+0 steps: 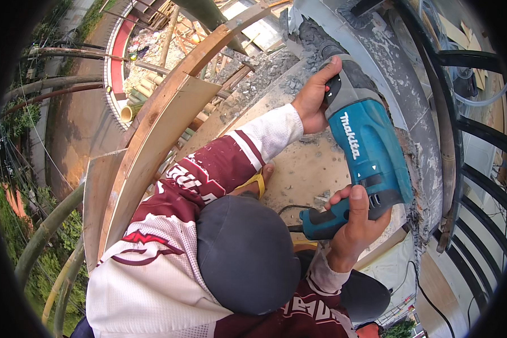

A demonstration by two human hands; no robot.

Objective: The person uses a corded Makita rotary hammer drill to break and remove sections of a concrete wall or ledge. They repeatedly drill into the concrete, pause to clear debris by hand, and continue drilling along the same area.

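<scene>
A teal and grey rotary hammer [369, 143] lies across the right of the head view, its nose pointing up and away. My left hand [315, 98] is closed round the black side handle near its front. Lower down, my right hand [357, 225] grips the rear handle, thumb up along the housing. The dust-grey front end reaches broken concrete [307, 36] at the wall's foot; the bit's tip cannot be made out. A black power cord [294, 228] leaves the rear grip.
Black metal railings [472, 127] run along the right beside the chipped wall edge [414, 107]. On the left, a curved wooden board [152, 121] and bamboo poles [50, 231] border a drop to a path. Rubble [259, 84] lies ahead; a yellow sandal [258, 183] shows below my left arm.
</scene>
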